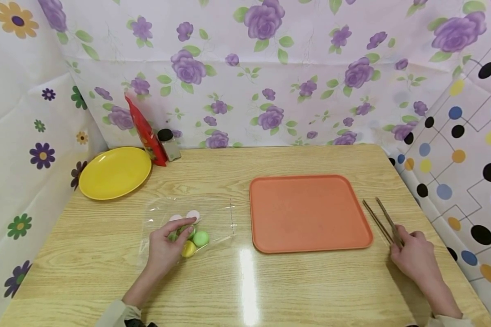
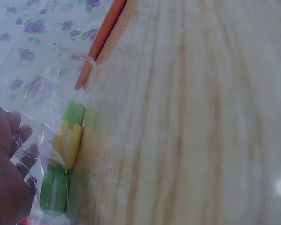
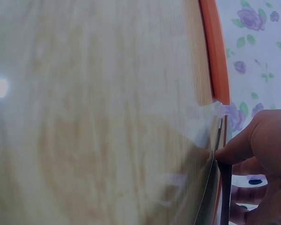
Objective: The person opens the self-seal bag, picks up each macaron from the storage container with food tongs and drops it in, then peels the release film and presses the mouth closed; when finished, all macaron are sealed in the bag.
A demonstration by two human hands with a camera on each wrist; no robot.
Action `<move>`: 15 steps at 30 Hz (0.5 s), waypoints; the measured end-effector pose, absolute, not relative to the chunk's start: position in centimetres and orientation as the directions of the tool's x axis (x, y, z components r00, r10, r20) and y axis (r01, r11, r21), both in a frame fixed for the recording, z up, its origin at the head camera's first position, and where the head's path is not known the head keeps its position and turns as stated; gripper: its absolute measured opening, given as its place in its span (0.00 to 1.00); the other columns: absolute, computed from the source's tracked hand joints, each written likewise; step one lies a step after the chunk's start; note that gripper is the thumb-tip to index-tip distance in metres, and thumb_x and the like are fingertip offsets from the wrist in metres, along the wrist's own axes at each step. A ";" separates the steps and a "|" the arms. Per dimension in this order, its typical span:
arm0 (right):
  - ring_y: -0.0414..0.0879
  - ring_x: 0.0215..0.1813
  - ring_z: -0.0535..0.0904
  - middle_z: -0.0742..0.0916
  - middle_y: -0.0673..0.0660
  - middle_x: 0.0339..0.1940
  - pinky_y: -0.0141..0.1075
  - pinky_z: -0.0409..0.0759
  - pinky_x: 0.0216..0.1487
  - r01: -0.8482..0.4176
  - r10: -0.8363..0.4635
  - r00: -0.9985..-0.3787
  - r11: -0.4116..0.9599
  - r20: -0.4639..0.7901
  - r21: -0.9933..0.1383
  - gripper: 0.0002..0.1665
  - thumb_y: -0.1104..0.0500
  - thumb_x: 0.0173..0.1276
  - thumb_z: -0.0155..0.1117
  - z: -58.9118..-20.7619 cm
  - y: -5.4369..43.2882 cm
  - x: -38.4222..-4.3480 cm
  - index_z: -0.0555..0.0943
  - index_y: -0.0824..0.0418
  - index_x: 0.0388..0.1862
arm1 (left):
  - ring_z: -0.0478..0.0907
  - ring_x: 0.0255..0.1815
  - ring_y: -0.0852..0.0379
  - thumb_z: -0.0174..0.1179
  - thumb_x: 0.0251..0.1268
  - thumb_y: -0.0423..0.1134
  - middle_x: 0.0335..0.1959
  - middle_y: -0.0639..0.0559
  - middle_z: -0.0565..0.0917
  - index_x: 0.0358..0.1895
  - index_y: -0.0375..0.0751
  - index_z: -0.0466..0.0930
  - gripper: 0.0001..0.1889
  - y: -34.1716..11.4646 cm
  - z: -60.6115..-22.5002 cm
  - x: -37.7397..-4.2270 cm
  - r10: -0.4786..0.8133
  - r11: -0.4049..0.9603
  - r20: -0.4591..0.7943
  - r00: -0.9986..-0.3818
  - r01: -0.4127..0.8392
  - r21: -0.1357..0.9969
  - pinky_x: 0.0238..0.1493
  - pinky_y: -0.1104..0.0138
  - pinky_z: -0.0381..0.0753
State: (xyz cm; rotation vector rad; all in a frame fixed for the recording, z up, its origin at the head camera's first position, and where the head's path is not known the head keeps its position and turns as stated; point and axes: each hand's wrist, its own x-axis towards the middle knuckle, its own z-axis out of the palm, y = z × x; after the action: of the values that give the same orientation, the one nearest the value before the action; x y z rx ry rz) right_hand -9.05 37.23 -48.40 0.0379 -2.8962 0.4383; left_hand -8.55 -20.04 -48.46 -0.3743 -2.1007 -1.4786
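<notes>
A clear plastic bag [image 1: 218, 213] with several macarons lies on the left part of the table. Pink, green [image 1: 201, 239] and yellow [image 1: 188, 248] macarons show through its film. Over the bag is my left hand [image 1: 165, 243], its thumb and index finger extended with a small gap between their tips. In the left wrist view its loosely bent fingers [image 2: 25, 159] are against the film beside the macarons [image 2: 65, 150]. My right hand [image 1: 415, 254] grips metal tongs [image 1: 386, 222] near the right table edge; their two arms point away from me, tips apart.
An orange tray [image 1: 311, 213] lies between the hands, its right rim close to the tongs. At the back left stand a yellow plate [image 1: 115, 173], a red packet [image 1: 145, 131] and a black-capped jar [image 1: 169, 145]. Patterned cloths [image 1: 237, 91] rise behind and beside the table.
</notes>
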 end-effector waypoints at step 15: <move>0.82 0.36 0.72 0.74 0.85 0.37 0.68 0.72 0.28 -0.013 0.028 -0.990 0.955 0.135 -0.297 0.28 0.63 0.63 0.62 -47.7 37.1 -8.7 0.70 0.75 0.59 | 0.85 0.39 0.57 0.68 0.48 0.11 0.35 0.35 0.87 0.38 0.27 0.87 0.14 -20.0 -48.6 -8.6 -0.075 0.377 0.583 -0.809 0.518 0.768 0.43 0.77 0.80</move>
State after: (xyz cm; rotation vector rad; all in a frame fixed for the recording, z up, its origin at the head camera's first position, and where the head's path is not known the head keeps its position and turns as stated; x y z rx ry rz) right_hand -8.66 37.06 -47.71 -0.0113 -2.9690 0.4527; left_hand -8.64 -20.02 -48.63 -0.3807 -2.1049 -1.4513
